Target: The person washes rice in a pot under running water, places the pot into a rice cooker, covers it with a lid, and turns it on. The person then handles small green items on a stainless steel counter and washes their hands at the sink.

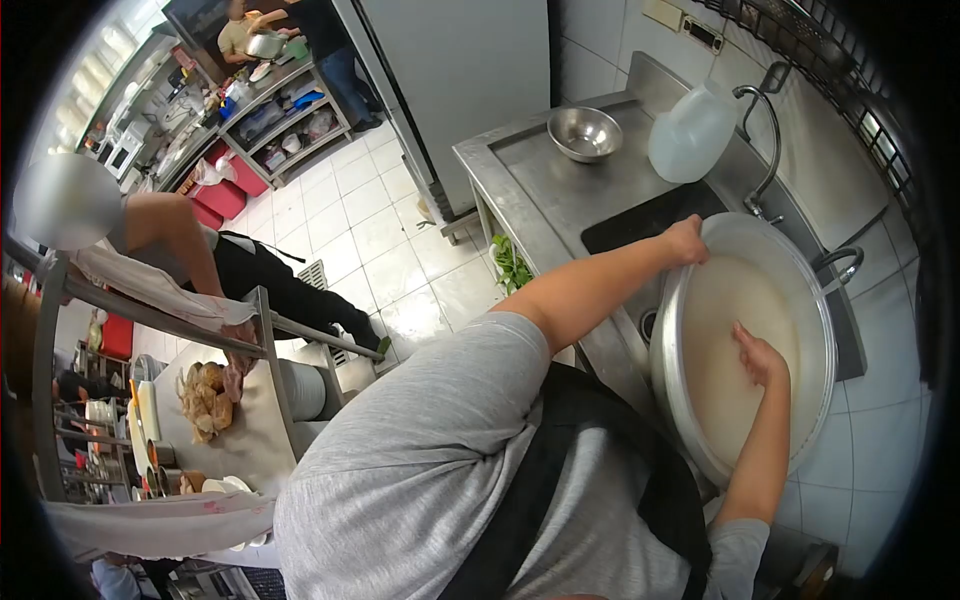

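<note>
A large metal pot stands tilted in the sink area, filled with cloudy, whitish liquid. My left hand is closed on the pot's upper rim. Over the liquid, inside the pot, is my right hand, its fingers partly spread and holding nothing that shows. Water seems to run from the lower faucet at the pot's right edge. Whatever lies under the cloudy surface cannot be made out.
A steel bowl and a translucent plastic jug sit on the steel counter beyond the pot. A curved faucet rises behind. At left, a person stands by a table with brownish food pieces; other people work farther back.
</note>
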{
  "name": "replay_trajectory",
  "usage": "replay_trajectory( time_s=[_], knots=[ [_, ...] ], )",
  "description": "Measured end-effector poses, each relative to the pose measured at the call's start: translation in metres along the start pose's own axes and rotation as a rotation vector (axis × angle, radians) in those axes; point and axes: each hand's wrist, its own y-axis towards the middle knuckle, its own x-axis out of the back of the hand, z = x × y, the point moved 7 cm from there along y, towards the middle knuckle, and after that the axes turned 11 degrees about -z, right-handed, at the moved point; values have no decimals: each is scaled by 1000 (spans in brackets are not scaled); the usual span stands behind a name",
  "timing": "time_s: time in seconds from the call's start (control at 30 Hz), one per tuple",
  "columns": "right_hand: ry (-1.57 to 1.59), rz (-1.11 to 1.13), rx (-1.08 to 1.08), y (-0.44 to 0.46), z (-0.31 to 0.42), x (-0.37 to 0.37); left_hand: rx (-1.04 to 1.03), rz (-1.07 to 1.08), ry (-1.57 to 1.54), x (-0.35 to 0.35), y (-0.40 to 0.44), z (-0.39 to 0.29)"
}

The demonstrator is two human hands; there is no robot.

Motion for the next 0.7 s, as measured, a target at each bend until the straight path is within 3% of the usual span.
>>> replay_trajectory(
  time_s=[0.07,0.13,0.23,0.27,0.3,0.4,0.57,0.7],
  knots=[
    [13,-2,2,-3,3,-1,-9,-28,-6,1,-2,-1],
    [62,9,-5,-2,1,-6,-146,-41,102,-5,16,6],
    [153,66,-64,-46,23,-12,-80,-21,27,-6,18,11],
    [167,109,29,-69,42,-13,-56,-10,-18,-6,11,7],
    [234,98,-25,-38,22,-16,-46,72,34,-7,8,6],
    [231,142,22,-56,33,-16,-32,45,-179,-15,14,12],
    [84,100,110,-32,22,-12,-26,62,-132,-11,4,-1],
    [12,99,53,-30,18,-9,9,98,-162,-11,2,-1]
  ],
)
